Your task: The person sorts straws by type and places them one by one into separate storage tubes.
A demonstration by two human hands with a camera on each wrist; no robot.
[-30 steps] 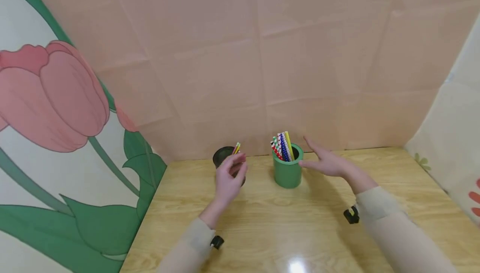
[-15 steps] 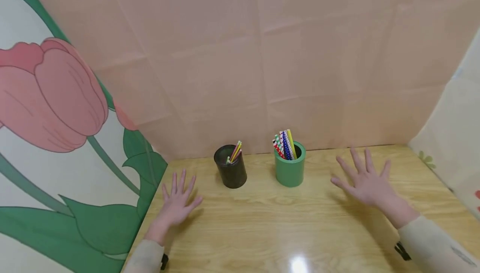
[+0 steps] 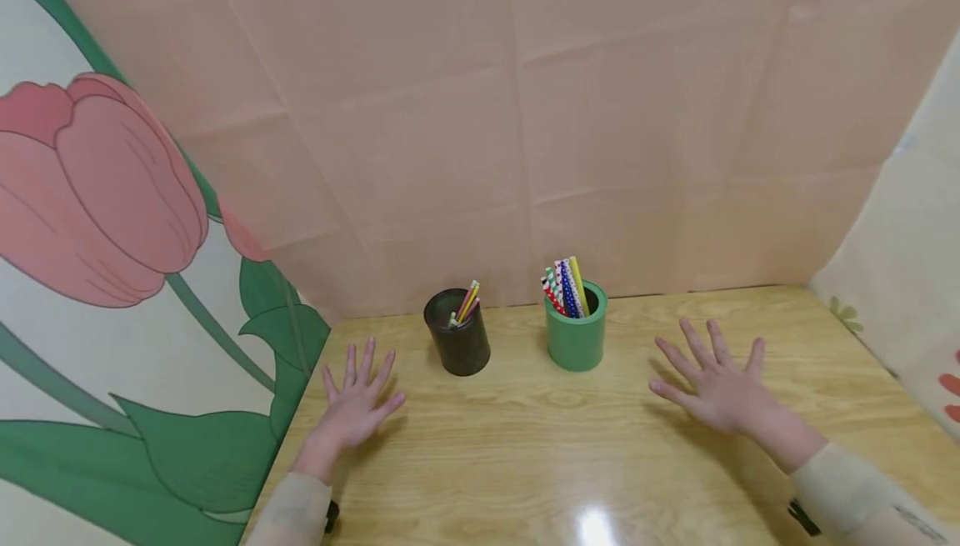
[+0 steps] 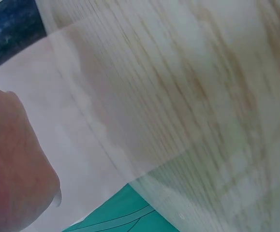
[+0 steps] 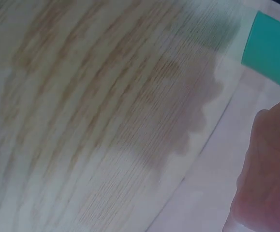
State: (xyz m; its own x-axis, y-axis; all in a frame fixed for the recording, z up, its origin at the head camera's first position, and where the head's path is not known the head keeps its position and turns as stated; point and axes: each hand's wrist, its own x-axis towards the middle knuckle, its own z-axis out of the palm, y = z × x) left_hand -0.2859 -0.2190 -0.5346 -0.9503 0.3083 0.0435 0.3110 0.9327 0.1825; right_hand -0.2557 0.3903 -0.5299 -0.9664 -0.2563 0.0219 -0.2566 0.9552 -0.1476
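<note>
A black cup [image 3: 459,352] stands upright on the table in the head view, with a few thin yellow and pink sticks [image 3: 468,304] leaning in it. To its right is a green cup [image 3: 576,348] holding several patterned paper straws [image 3: 567,289]: striped, dotted and plain yellow. My left hand [image 3: 352,414], fingers spread and holding nothing, hovers over the table left of the black cup. On the far side, my right hand [image 3: 722,393] is likewise spread and bare, right of the green cup. The left wrist view catches the dark cup [image 4: 14,29]; the right wrist view, the green one [image 5: 270,48].
The wood-grain table [image 3: 525,454] ends at a pinkish cloth backdrop [image 3: 420,154]. A tulip-printed panel [image 3: 127,187] borders the left side, and a pale panel [image 3: 907,221] the right. Both cups stand near the back edge.
A second ago my left hand was at the black cup and its sticks, and my right hand beside the green cup. Both have withdrawn outward with fingers spread; the cups stayed put.
</note>
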